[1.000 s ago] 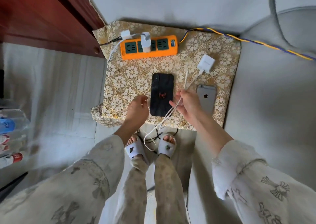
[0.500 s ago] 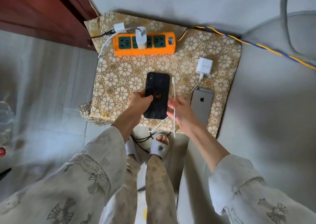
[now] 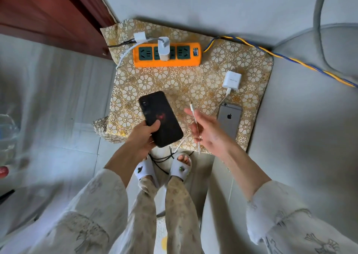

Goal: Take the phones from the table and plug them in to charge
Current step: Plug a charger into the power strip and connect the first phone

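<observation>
My left hand (image 3: pixel 144 137) grips a black phone (image 3: pixel 160 118) with a red emblem, lifted and tilted above the near edge of the small table (image 3: pixel 251 67) with the gold flower cloth. My right hand (image 3: pixel 209 131) pinches a white charging cable (image 3: pixel 195 122), its plug end pointing up and away, a little right of the black phone. A grey phone (image 3: pixel 229 120) lies face down at the table's right side. An orange power strip (image 3: pixel 167 55) lies at the back with a white charger (image 3: pixel 163 48) plugged in. A second white charger (image 3: pixel 232 80) lies loose above the grey phone.
A dark red wooden door (image 3: pixel 48 13) stands at the left. A grey cushioned seat (image 3: pixel 310 118) borders the table on the right, with a yellow-blue cord (image 3: pixel 290 59) running across it. Black cables (image 3: pixel 164 158) lie on the floor by my slippered feet. Bottles (image 3: pixel 5 137) stand at the far left.
My left hand closed on the black phone and lifted it off the table, turning it askew. My right hand raised the cable end upright and spread its fingers.
</observation>
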`<state>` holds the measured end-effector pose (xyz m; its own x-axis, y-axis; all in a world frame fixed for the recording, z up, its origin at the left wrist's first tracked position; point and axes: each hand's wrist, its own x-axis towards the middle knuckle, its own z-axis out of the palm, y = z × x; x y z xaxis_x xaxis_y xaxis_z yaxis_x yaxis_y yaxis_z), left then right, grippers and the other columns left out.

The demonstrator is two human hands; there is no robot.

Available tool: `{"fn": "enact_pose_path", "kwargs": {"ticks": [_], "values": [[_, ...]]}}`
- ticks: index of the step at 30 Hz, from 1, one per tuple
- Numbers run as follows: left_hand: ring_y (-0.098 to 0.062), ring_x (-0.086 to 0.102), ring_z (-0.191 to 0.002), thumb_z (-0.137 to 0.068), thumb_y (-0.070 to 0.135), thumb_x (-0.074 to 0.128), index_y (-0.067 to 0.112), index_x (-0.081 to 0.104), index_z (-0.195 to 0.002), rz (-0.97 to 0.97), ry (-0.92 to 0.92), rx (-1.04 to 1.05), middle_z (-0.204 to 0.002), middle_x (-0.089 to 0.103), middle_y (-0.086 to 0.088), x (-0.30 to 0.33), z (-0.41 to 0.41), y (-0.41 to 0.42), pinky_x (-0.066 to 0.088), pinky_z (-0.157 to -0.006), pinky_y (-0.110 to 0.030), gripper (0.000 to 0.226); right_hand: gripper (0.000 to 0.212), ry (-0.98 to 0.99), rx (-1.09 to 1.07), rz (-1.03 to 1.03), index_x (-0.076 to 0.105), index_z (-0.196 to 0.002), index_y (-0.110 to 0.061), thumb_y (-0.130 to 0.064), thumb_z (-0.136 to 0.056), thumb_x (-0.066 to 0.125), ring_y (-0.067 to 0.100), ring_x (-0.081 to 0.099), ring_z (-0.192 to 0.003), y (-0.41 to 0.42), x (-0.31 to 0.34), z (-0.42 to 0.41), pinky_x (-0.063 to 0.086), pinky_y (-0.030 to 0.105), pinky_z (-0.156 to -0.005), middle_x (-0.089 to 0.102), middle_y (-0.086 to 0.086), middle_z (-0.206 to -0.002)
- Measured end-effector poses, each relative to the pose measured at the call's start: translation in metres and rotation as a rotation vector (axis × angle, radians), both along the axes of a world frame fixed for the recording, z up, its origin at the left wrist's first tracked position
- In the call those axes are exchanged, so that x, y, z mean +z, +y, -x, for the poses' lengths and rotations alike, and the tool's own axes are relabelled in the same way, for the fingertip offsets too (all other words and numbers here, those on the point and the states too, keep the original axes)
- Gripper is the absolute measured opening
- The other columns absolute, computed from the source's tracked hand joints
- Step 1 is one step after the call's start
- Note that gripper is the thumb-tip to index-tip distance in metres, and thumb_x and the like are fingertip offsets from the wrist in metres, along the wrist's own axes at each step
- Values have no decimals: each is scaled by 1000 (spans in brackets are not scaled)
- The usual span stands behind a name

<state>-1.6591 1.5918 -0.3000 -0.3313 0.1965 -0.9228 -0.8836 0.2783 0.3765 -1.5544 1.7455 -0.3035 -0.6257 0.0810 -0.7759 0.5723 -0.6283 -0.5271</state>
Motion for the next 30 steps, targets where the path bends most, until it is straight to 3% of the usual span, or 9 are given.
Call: {"fn": "enact_pose_path", "kwargs": {"ticks": [2, 5, 9, 11, 14, 19, 25, 30], "values": [[-18, 62, -88, -92, 14, 49, 11, 52, -114, -92, -75, 189, -98, 64, -3, 3, 2, -8, 56, -58, -26, 22, 23, 38, 46, -55, 67, -103, -24, -30, -93, 48, 10, 43, -49, -8, 5, 0, 34, 23, -50, 53, -7, -50], [-17, 68, -83, -92, 14, 48, 7, 56, -110, -197, -131, 402, -92, 71, -5, 9, 6, -14, 57, -64, -28, 20, 18, 49, 60, -53, 70, -85, -16, -20, -90, 54, 12, 49, -50, -21, 15, 4, 38, 19, -46, 65, -3, -59], [-15, 72, -70, -92, 13, 49, 7, 60, -97, -261, -128, 539, -74, 75, -5, 17, 9, -19, 60, -64, -27, 13, 20, 58, 148, -187, 68, -80, -22, -30, -90, 53, 6, 41, -48, -35, 21, 7, 32, 13, -45, 53, -11, -50], [-15, 72, -70, -92, 13, 48, 7, 60, -98, -274, -122, 560, -73, 75, -5, 18, 7, -19, 60, -64, -26, 15, 17, 54, 148, -224, 71, -87, -24, -30, -89, 56, 4, 36, -46, -40, 22, 6, 28, 15, -46, 44, -13, -45], [-14, 72, -70, -93, 14, 46, 6, 59, -101, -289, -127, 564, -74, 75, -4, 20, 0, -19, 59, -66, -25, 17, 21, -5, 76, -204, 70, -101, -14, -25, -86, 61, 5, 30, -43, -46, 24, 8, 28, 16, -46, 35, -14, -41], [-15, 72, -71, -93, 13, 46, 6, 60, -100, -309, -158, 585, -75, 75, -6, 20, -7, -23, 58, -70, -27, 18, 10, -2, 49, -203, 72, -87, -17, -20, -84, 63, 6, 27, -42, -52, 28, 9, 25, 17, -45, 31, -13, -38], [-15, 72, -75, -93, 14, 45, 5, 61, -97, -335, -155, 517, -78, 75, -6, 22, -9, -26, 59, -70, -26, 19, 11, -34, 89, -246, 72, -87, -18, -22, -86, 61, 7, 25, -42, -53, 29, 9, 19, 28, -53, 31, -14, -38], [-13, 72, -75, -94, 14, 43, 6, 60, -98, -343, -126, 482, -78, 76, -4, 24, -8, -26, 59, -69, -24, 19, 18, -55, 128, -272, 71, -73, -28, -20, -85, 62, 6, 29, -41, -51, 30, 8, 26, 26, -52, 35, -14, -39]]}}
